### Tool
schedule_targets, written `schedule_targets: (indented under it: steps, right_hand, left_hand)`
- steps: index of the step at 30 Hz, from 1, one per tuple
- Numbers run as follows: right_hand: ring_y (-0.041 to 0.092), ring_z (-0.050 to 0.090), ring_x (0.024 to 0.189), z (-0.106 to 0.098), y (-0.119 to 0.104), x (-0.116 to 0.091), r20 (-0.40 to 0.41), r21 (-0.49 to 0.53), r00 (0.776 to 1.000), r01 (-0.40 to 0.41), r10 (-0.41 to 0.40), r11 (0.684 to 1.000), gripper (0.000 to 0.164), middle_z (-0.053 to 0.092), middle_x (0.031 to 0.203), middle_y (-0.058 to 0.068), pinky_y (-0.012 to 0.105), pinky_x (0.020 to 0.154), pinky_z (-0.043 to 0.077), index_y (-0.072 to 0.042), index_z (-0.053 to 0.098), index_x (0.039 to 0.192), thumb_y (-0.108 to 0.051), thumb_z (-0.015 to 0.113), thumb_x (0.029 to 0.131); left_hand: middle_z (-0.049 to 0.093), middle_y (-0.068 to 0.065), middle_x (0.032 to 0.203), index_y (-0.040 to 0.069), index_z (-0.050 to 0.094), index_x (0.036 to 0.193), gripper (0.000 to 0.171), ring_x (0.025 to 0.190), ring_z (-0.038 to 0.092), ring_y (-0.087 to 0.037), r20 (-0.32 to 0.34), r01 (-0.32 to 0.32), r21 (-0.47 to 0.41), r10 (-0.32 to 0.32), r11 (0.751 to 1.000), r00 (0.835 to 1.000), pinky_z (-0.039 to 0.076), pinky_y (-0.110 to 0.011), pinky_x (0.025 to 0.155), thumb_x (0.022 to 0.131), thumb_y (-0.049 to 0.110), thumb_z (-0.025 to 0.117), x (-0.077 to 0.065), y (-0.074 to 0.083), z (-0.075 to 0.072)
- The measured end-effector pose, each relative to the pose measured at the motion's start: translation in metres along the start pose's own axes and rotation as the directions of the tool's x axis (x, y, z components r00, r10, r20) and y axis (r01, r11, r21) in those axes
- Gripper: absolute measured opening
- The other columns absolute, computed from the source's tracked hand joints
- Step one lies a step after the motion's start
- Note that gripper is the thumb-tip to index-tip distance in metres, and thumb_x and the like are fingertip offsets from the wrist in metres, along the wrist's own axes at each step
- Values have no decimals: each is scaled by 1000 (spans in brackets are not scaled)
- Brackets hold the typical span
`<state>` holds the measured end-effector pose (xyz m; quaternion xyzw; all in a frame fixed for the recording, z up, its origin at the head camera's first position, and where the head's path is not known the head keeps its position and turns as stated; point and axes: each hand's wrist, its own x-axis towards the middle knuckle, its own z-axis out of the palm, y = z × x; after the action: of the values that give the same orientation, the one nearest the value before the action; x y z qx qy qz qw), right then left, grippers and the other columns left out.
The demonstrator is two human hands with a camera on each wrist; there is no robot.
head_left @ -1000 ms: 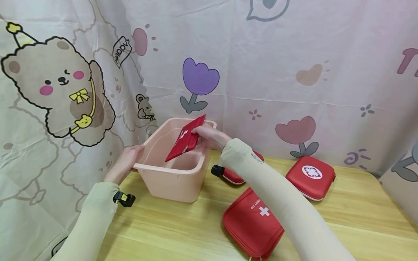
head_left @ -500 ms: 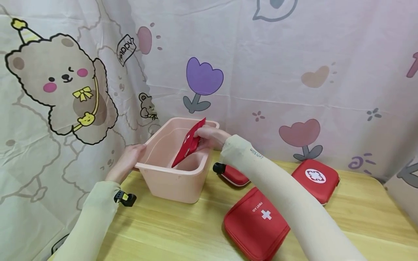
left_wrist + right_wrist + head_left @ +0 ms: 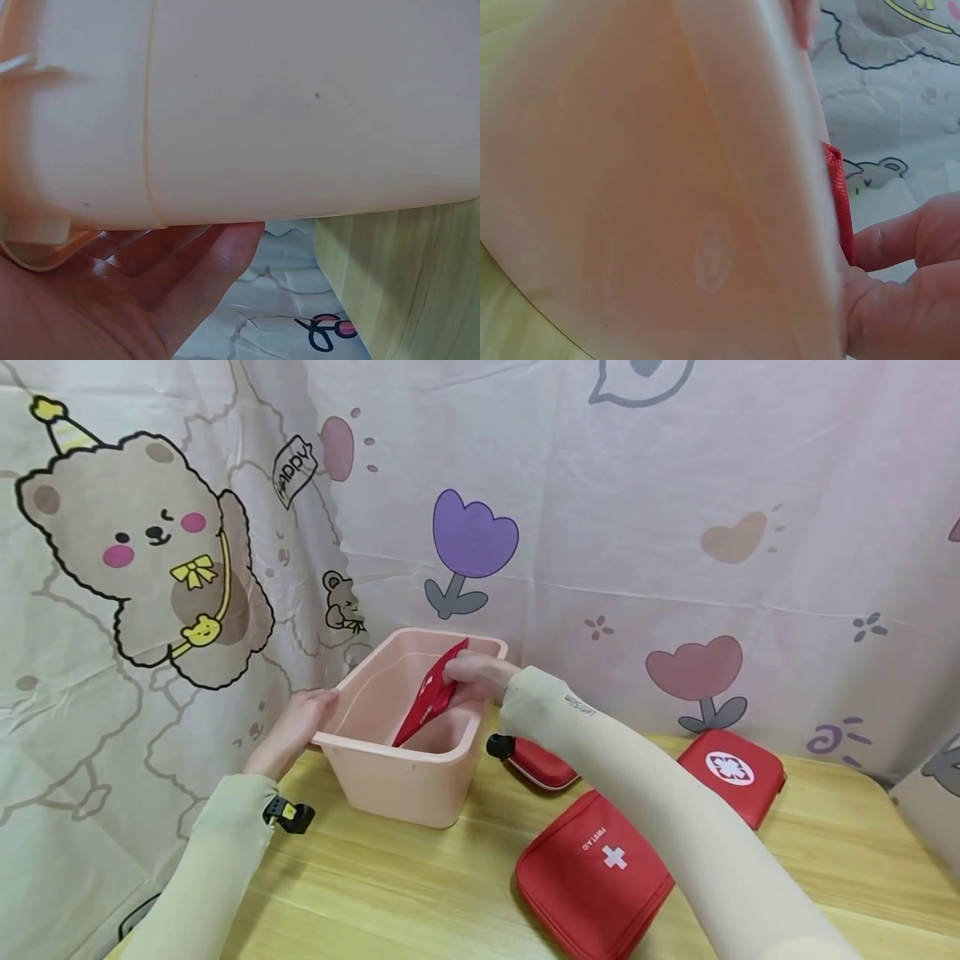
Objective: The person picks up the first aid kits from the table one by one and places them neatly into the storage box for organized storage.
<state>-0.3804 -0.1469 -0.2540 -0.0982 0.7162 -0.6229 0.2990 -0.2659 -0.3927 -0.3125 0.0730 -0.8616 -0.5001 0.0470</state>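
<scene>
A pink plastic bin [image 3: 397, 785] stands at the left of the table. My left hand [image 3: 295, 727] grips its left rim; the left wrist view shows the thumb [image 3: 232, 251] against the outer wall, the other fingers partly hidden. My right hand [image 3: 476, 675], over the bin's right rim, pinches a thin red zip pouch [image 3: 429, 700] with a white mark. This pouch tilts down into the bin, its upper corner near rim height. In the right wrist view, the bin's wall hides most of the pouch, leaving a red edge [image 3: 840, 199] beside the fingers.
A red first-aid bag [image 3: 592, 877] with a white cross lies in front, partly under the right forearm. Another red case [image 3: 543, 766] lies right of the bin, partly hidden by the sleeve. A red case with a white emblem [image 3: 731, 777] is farther right. Printed curtains [image 3: 600, 527] stand behind.
My right hand has lowered the pouch deeper into the bin and turned it steeper. The left hand keeps its place on the rim. The view has shifted slightly.
</scene>
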Motion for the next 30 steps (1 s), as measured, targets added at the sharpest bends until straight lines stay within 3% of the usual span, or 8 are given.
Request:
schedule_targets:
  steps: [4,7,14,20,24,25,29,30]
  right_hand:
    - [32,59,103,-1,10,14,-15,-70,999,-42,41,997,48,60,119,15,42,83,56,0,46,134,6,60,88]
    - [33,60,98,-1,16,16,20,-97,999,-43,45,994,46,61,114,16,42,81,56,3,47,130,7,59,87]
    - [33,65,91,0,17,20,193,-244,979,-16,65,970,36,64,112,25,43,86,54,15,49,128,11,45,93]
    - [34,68,88,2,16,14,148,-405,985,-21,88,914,32,67,106,20,41,83,56,8,56,124,7,55,92]
    - [31,63,99,7,16,2,105,-582,994,44,21,812,32,64,111,13,42,87,53,-3,58,120,-5,65,90]
    - [30,61,104,8,16,0,111,-615,994,70,-2,785,36,61,114,11,41,90,52,-5,56,125,-9,65,91]
    - [25,45,128,13,13,-6,157,-789,979,204,-130,580,60,48,141,5,41,108,38,-16,37,150,-29,61,97]
    - [25,41,134,14,12,-5,188,-827,968,247,-166,505,65,42,148,6,41,110,34,-17,28,155,-33,56,99]
  left_hand:
    - [45,-31,135,-9,30,148,63,113,51,-37,-1,21,-15,-21,1000,1000,54,-34,75,106,38,25,1,0,3]
    - [45,-30,135,-8,32,147,62,113,51,-37,-3,32,-19,-32,999,999,54,-34,75,106,37,26,1,0,6]
    - [49,-29,130,-9,36,144,60,108,54,-35,-16,16,-11,-16,1000,1000,54,-33,73,106,37,27,1,3,8]
    - [49,-29,129,-9,36,145,60,107,54,-35,-23,12,-10,-12,1000,1000,54,-33,72,106,36,28,2,4,8]
    - [48,-29,131,-8,35,145,60,109,53,-35,-25,21,-3,-21,1000,999,53,-33,73,106,36,27,1,3,7]
    - [47,-29,132,-9,35,145,60,109,53,-35,-26,21,-1,-21,1000,999,53,-33,73,106,36,27,1,3,6]
    - [47,-30,132,-9,33,146,61,109,53,-36,-28,14,-6,-15,1000,1000,54,-33,72,106,37,26,1,2,2]
    - [47,-31,132,-9,33,146,61,109,54,-37,-27,11,-10,-11,1000,1000,55,-33,73,106,36,26,1,2,1]
